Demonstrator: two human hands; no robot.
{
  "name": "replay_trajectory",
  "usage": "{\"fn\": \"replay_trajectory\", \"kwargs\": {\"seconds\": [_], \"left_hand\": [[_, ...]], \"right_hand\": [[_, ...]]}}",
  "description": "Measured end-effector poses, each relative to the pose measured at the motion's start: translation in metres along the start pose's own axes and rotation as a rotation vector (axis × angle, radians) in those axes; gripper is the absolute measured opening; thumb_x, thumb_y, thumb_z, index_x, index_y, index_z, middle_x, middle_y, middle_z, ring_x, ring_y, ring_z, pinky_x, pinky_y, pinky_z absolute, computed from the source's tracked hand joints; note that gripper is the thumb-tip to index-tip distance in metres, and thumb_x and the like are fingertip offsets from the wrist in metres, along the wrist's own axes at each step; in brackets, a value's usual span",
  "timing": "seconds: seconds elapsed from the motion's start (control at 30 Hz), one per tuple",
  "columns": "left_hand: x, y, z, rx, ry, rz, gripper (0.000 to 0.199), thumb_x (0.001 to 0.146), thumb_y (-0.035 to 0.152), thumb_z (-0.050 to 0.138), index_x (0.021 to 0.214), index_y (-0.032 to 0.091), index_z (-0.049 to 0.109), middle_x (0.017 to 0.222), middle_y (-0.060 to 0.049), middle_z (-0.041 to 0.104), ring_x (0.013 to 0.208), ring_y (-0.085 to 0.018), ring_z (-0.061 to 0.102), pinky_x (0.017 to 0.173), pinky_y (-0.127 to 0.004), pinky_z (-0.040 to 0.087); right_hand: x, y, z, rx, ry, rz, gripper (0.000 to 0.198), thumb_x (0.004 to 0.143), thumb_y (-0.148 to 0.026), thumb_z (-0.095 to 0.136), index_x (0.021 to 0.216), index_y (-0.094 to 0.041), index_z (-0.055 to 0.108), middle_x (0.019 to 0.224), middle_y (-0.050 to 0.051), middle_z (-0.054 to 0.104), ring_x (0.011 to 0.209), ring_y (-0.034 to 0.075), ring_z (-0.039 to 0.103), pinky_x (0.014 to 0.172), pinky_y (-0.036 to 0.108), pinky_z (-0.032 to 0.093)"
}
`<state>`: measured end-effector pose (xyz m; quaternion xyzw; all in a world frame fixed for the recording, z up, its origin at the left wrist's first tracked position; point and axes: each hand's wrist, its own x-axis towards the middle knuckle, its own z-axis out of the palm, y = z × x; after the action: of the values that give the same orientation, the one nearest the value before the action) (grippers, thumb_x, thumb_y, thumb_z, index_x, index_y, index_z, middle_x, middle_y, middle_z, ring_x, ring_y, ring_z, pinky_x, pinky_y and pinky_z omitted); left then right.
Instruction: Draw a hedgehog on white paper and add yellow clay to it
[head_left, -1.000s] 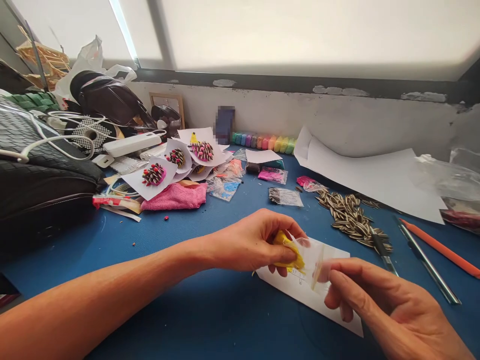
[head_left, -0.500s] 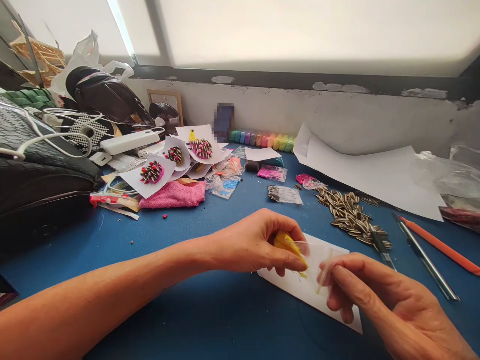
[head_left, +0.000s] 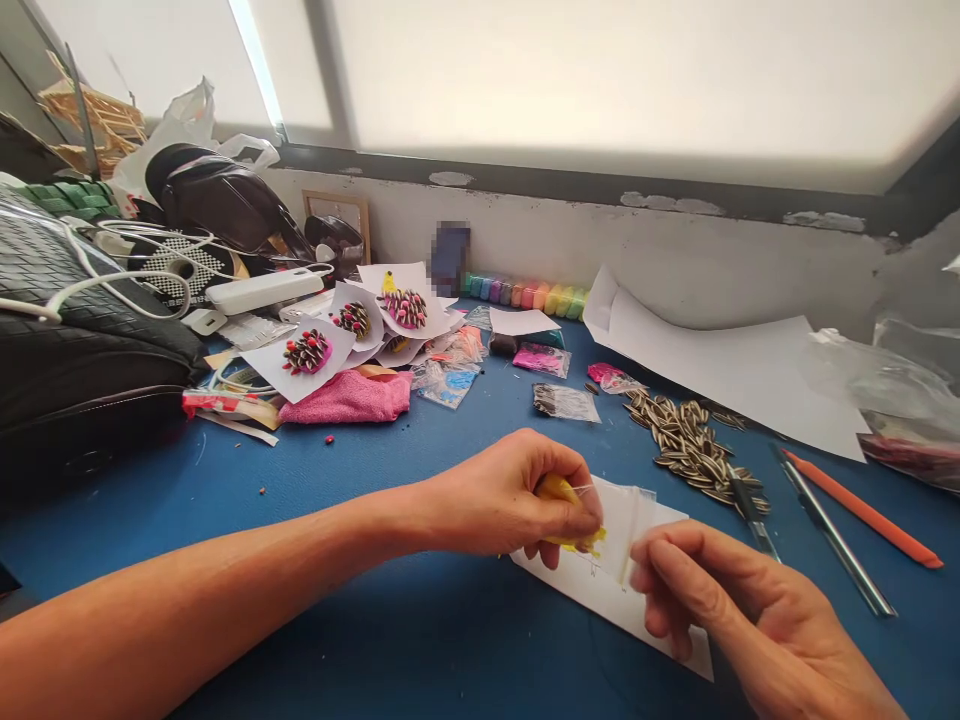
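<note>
My left hand is closed around a soft yellow lump that looks like modelling clay, together with the lower end of a small clear zip bag. More yellow shows below the thumb; I cannot tell how much lies inside the bag. On the right, the fingertips of my right hand pinch the bag's edge beside its zip strip. Both hands are over a white sheet of paper with small pen marks, which lies on the blue table.
A heap of striped sunflower seeds lies right of centre, near a craft knife, a silver pen and an orange stick. Paper cards bearing seed-studded clay shapes rest on a pink cloth. A black bag stands left.
My left hand has shifted slightly left and down with the yellow lump. The bag now stretches more visibly between the hands, its zip strip left of my right fingertips. The camera view tilted slightly.
</note>
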<state>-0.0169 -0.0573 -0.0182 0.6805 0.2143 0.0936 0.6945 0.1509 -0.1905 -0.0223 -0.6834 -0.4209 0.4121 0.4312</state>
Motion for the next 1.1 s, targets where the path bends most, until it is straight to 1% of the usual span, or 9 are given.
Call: {"fn": "replay_trajectory", "kwargs": {"seconds": [0.1, 0.27, 0.37, 0.53, 0.63, 0.77, 0.87, 0.97, 1.1], "left_hand": [[0.001, -0.001, 0.000, 0.008, 0.009, 0.004, 0.011, 0.086, 0.023, 0.062, 0.079, 0.014, 0.062, 0.069, 0.003, 0.059, 0.056, -0.007, 0.058, 0.053, -0.018, 0.045], [0.000, -0.001, 0.001, 0.029, 0.005, 0.014, 0.012, 0.086, 0.025, 0.062, 0.081, 0.014, 0.063, 0.072, 0.002, 0.060, 0.059, -0.008, 0.058, 0.052, -0.017, 0.045], [0.000, -0.001, 0.002, 0.036, 0.000, 0.007, 0.012, 0.087, 0.024, 0.062, 0.083, 0.013, 0.064, 0.074, 0.001, 0.060, 0.060, -0.008, 0.058, 0.053, -0.017, 0.045], [0.000, -0.001, 0.003, 0.036, -0.010, 0.012, 0.008, 0.086, 0.016, 0.058, 0.086, 0.013, 0.066, 0.078, 0.001, 0.061, 0.059, -0.007, 0.056, 0.053, -0.017, 0.045], [0.000, -0.001, 0.005, 0.022, -0.025, 0.024, 0.009, 0.085, 0.012, 0.058, 0.086, 0.012, 0.067, 0.075, 0.001, 0.059, 0.057, -0.006, 0.054, 0.054, -0.016, 0.045], [0.000, -0.001, 0.005, 0.010, -0.028, 0.032, 0.010, 0.085, 0.010, 0.058, 0.087, 0.011, 0.068, 0.075, 0.001, 0.059, 0.057, -0.005, 0.053, 0.053, -0.015, 0.045], [0.000, 0.000, 0.005, 0.004, -0.021, 0.032, 0.011, 0.085, 0.009, 0.058, 0.086, 0.011, 0.068, 0.074, 0.001, 0.059, 0.057, -0.005, 0.052, 0.052, -0.014, 0.046], [0.000, -0.001, 0.005, 0.011, -0.025, 0.038, 0.011, 0.085, 0.008, 0.057, 0.087, 0.011, 0.068, 0.074, 0.001, 0.060, 0.058, -0.005, 0.053, 0.053, -0.015, 0.047], [0.000, -0.003, 0.006, 0.033, -0.042, 0.040, 0.011, 0.086, 0.010, 0.058, 0.089, 0.011, 0.068, 0.076, 0.001, 0.060, 0.058, -0.006, 0.054, 0.054, -0.016, 0.047]], "right_hand": [[0.005, 0.003, -0.005, -0.083, -0.072, -0.040, 0.041, 0.081, -0.063, 0.060, 0.074, -0.023, 0.071, 0.064, 0.003, 0.066, 0.057, 0.015, 0.059, 0.053, 0.021, 0.053], [0.006, 0.005, -0.008, -0.149, -0.048, -0.050, 0.036, 0.077, -0.060, 0.067, 0.079, -0.024, 0.071, 0.061, 0.002, 0.066, 0.058, 0.016, 0.064, 0.053, 0.020, 0.055], [0.004, 0.007, -0.008, -0.144, -0.068, -0.067, 0.035, 0.080, -0.059, 0.064, 0.078, -0.024, 0.070, 0.062, 0.001, 0.065, 0.058, 0.015, 0.063, 0.054, 0.019, 0.054], [0.004, 0.013, -0.011, -0.092, -0.067, -0.045, 0.036, 0.080, -0.057, 0.066, 0.092, -0.023, 0.070, 0.070, 0.002, 0.067, 0.061, 0.016, 0.065, 0.056, 0.022, 0.056], [0.004, 0.013, -0.011, -0.121, -0.076, -0.040, 0.034, 0.081, -0.057, 0.065, 0.085, -0.023, 0.070, 0.064, 0.002, 0.065, 0.060, 0.016, 0.064, 0.055, 0.021, 0.055], [0.004, 0.008, -0.011, -0.162, -0.048, -0.094, 0.034, 0.079, -0.057, 0.066, 0.072, -0.024, 0.069, 0.064, 0.001, 0.066, 0.059, 0.014, 0.063, 0.054, 0.018, 0.054], [0.003, 0.006, -0.010, -0.182, -0.021, -0.100, 0.033, 0.077, -0.057, 0.067, 0.073, -0.025, 0.070, 0.060, 0.001, 0.065, 0.055, 0.014, 0.062, 0.053, 0.017, 0.054], [0.004, 0.005, -0.007, -0.174, 0.007, -0.088, 0.032, 0.076, -0.057, 0.068, 0.076, -0.025, 0.072, 0.061, 0.000, 0.065, 0.055, 0.013, 0.062, 0.053, 0.017, 0.053], [0.002, 0.004, -0.006, -0.163, -0.036, -0.102, 0.031, 0.079, -0.054, 0.067, 0.072, -0.024, 0.070, 0.062, 0.000, 0.065, 0.058, 0.013, 0.062, 0.054, 0.017, 0.052]]}}
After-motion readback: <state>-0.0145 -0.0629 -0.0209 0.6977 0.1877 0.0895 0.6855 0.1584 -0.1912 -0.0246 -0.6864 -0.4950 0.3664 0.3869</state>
